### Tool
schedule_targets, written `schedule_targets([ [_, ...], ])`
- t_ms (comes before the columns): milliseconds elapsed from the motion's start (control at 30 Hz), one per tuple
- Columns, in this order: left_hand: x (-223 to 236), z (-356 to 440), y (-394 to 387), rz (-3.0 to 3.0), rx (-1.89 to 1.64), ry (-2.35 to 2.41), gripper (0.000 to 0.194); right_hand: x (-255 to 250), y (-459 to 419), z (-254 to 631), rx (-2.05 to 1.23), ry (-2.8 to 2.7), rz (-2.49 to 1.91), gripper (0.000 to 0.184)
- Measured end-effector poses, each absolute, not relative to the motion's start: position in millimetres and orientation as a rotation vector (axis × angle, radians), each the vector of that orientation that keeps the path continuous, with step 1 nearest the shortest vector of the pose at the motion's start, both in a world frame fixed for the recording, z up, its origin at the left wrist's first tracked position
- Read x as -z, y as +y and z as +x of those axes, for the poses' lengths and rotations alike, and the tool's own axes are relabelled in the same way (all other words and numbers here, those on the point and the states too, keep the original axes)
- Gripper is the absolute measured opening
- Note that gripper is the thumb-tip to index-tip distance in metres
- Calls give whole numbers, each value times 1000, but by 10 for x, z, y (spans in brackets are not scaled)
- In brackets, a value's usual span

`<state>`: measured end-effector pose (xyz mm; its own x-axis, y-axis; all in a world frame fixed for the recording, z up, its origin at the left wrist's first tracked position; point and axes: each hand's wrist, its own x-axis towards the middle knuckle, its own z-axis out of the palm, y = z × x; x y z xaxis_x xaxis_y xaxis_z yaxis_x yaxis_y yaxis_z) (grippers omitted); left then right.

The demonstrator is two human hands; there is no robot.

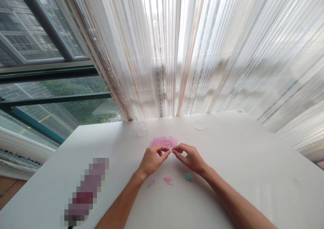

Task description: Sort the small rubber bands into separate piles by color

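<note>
Both of my hands meet over the near edge of a loose heap of small pink and pastel rubber bands (164,141). My left hand (152,160) is closed in a pinch, thumb against index finger. Facing it, my right hand (190,158) pinches the same way, its fingertips almost touching the left ones. Something tiny and pale shows between the fingertips, too small to name. Nearer to me lie three small clusters of bands: pinkish-purple ones (151,183), pink ones (168,180) and teal ones (188,177).
A clear round container (142,129) stands at the back of the white table (253,175), with a clear lid (199,124) to its right. At left lies a blurred-out purple object (87,192). Behind the table are a striped curtain (172,53) and a window (50,97).
</note>
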<state>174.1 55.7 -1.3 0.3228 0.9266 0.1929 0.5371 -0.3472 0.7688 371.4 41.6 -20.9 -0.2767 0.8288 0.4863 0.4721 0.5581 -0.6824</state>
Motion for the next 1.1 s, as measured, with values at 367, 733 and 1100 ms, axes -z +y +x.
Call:
schedule_targets([
  [367, 1, 1738, 553, 1987, -867, 1295, 19, 224, 424, 3720, -527, -1923, -1035, 15],
  [733, 28, 1732, 555, 1975, -871, 1259, 18, 255, 433, 3742, -497, -1920, -1069, 14],
  [1100, 39, 1746, 553, 1926, -856, 1248, 21, 255, 424, 3756, -504, -1920, -1087, 11],
])
